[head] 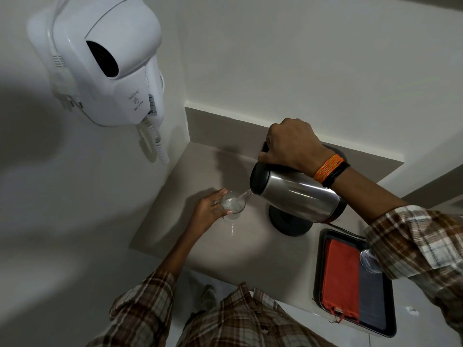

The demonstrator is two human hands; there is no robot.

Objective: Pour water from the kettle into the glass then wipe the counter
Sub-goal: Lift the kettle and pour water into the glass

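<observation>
A steel kettle point(298, 194) with a black lid is tipped to the left above its black base point(288, 221). My right hand point(290, 144) grips its handle from above. A thin stream of water runs from the spout into a clear glass point(233, 205) that stands on the beige counter point(190, 171). My left hand point(208, 211) wraps around the left side of the glass. The glass holds some water.
A black tray point(323, 246) at the front right carries an orange cloth point(340, 276), a dark cloth point(370, 296) and a second glass point(368, 259) partly hidden by my right sleeve. A white wall-mounted hair dryer point(105, 61) hangs at the upper left. Walls close the counter's left and back.
</observation>
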